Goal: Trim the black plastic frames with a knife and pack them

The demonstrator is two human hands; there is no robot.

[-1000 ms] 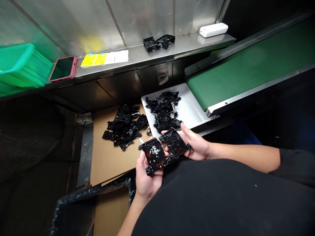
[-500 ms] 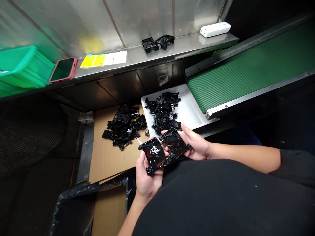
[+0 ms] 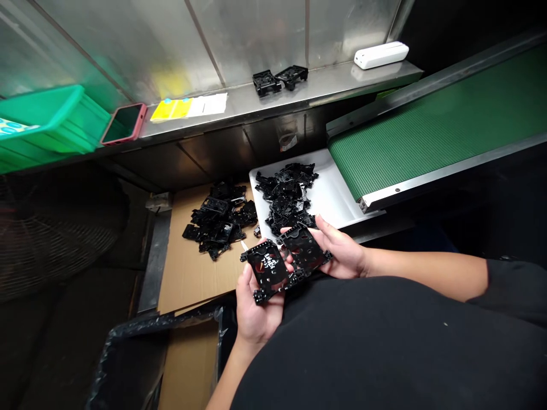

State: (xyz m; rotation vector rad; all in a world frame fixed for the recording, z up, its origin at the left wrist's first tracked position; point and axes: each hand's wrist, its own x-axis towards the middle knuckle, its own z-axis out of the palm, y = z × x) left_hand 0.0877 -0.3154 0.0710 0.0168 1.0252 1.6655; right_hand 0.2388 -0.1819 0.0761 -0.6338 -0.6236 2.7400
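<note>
Left hand (image 3: 255,313) clasps inscribed black plastic plate (image 3: 270,266), studded end far-left, long axis slanting near-right; right hand (image 3: 344,254) clasps perforated plate (image 3: 305,249).

Looks like a factory workstation. Has a ribbed green conveyor belt (image 3: 427,131) ending at a white tray (image 3: 335,196) heaped with black moulded parts (image 3: 286,193). Includes, beside the tray, a cardboard sheet (image 3: 183,279) bearing a second pile of similar parts (image 3: 220,216). Is backed by metal panels (image 3: 260,40) and a metal shelf (image 3: 243,102) carrying a green plastic bin (image 3: 64,130) and two more black parts (image 3: 265,84). Shows also a container lined with black plastic (image 3: 141,326) and, in the dark at left, a wire guard (image 3: 55,245) like a fan's.
</note>
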